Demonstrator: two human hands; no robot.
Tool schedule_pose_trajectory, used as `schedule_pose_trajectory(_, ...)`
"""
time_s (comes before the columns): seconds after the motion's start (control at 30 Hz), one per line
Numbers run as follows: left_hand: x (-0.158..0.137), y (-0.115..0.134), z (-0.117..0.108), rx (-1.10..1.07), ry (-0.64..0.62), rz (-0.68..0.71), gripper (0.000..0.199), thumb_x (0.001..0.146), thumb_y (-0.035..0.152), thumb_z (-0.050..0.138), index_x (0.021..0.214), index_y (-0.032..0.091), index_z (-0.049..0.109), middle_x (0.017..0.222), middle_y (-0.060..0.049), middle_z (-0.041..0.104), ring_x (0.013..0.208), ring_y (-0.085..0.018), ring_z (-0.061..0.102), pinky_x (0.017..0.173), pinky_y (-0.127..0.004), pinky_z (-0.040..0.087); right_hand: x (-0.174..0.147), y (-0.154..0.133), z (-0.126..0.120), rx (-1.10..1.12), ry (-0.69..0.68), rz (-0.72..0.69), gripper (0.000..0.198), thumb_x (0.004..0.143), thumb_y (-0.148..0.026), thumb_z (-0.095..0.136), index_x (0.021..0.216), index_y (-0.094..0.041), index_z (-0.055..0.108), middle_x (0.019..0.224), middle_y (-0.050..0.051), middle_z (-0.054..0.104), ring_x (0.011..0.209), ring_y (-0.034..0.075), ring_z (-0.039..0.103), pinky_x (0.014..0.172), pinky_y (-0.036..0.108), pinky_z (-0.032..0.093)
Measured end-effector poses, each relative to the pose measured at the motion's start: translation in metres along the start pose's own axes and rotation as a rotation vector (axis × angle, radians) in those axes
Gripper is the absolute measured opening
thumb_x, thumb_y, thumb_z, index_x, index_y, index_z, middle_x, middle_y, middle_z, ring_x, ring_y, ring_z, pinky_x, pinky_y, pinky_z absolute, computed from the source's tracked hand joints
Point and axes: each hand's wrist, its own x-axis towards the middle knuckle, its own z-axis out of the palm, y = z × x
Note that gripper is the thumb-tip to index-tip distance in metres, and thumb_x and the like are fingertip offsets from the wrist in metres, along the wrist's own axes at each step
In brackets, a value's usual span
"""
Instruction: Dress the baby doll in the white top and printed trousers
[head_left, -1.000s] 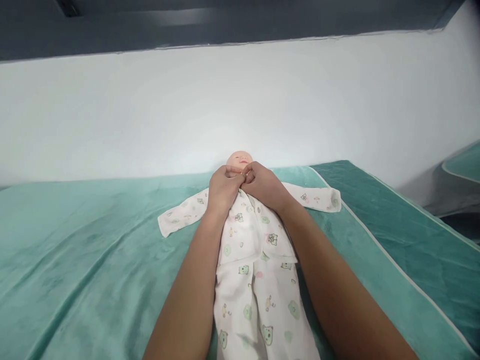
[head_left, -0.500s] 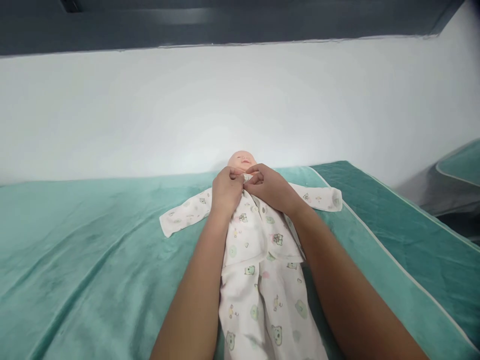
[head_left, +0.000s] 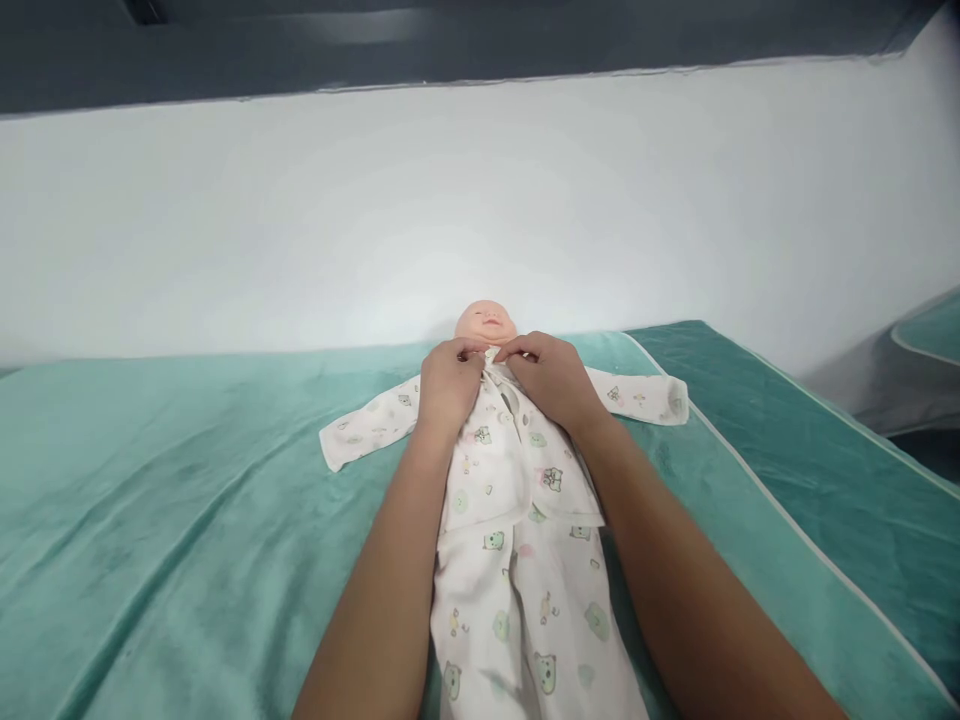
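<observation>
One narrow grip each: left hand (head_left: 451,384) and right hand (head_left: 553,380), backs upward, curled inward, pinch the shirt neckline (head_left: 491,358).

Doll (head_left: 486,322): bald, on its back, stretched out on a teal sheet (head_left: 187,480)
Top (head_left: 484,490): white, animal-printed, worn by the doll, long sleeves spread to both sides, collar gathered, small gap just below it

One doll (head_left: 486,322), one patterned top (head_left: 491,475) (two sleeves (head_left: 371,425) (head_left: 641,398) showing), one pair patterned trousers (head_left: 478,600), two grips (head_left: 450,385) (head_left: 553,382).
</observation>
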Motion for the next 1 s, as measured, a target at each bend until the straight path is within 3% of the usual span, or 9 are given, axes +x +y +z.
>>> schedule_pose_trajectory(0.33,-0.002,0.002,0.001,-0.025,-0.020,0.004,0.022,0.081,0.021,0.056,0.087,0.019,0.077,0.095,-0.006,0.077,0.093,-0.022,0.068,0.087,-0.033,0.050,-0.001,0.007,0.005,0.075,0.076,-0.036,0.028,0.081,-0.016,0.048,0.079,-0.024,0.075,0.094,0.001,0.072,0.091,0.018,0.064,0.087,0.033,0.047)
schedule_pose_trajectory(0.63,-0.006,0.001,0.002,0.047,0.011,-0.017,0.023,0.084,0.021,0.056,0.093,0.020,0.077,0.100,-0.006,0.075,0.097,-0.021,0.067,0.092,-0.034,0.049,-0.001,0.006,0.003,-0.131,-0.028,-0.046,0.033,0.085,-0.016,0.045,0.089,-0.024,0.077,0.101,0.005,0.071,0.098,0.021,0.063,0.090,0.036,0.045)
schedule_pose_trajectory(0.77,-0.011,-0.002,0.001,0.061,0.034,0.022,0.026,0.087,0.021,0.054,0.101,0.021,0.076,0.106,-0.007,0.072,0.101,-0.020,0.065,0.097,-0.034,0.046,-0.005,0.004,-0.001,-0.090,-0.084,-0.005,0.032,0.085,-0.020,0.045,0.097,-0.025,0.075,0.106,0.004,0.072,0.101,0.022,0.062,0.091,0.037,0.043)
schedule_pose_trajectory(0.9,-0.025,-0.001,-0.001,0.029,0.069,0.075,0.025,0.089,0.021,0.052,0.101,0.022,0.074,0.107,-0.006,0.069,0.106,-0.019,0.063,0.099,-0.033,0.045,-0.010,0.002,-0.009,0.032,-0.165,0.089,0.030,0.084,-0.028,0.050,0.105,-0.026,0.071,0.089,0.000,0.071,0.085,0.020,0.061,0.081,0.035,0.044)
schedule_pose_trajectory(1.0,-0.039,0.002,-0.001,-0.044,0.101,0.119,0.023,0.089,0.021,0.052,0.097,0.021,0.073,0.106,-0.005,0.068,0.104,-0.018,0.063,0.097,-0.031,0.046,-0.018,-0.005,-0.015,0.069,-0.135,0.138,0.024,0.085,-0.038,0.052,0.097,-0.024,0.068,0.081,-0.001,0.066,0.079,0.018,0.058,0.074,0.032,0.042)
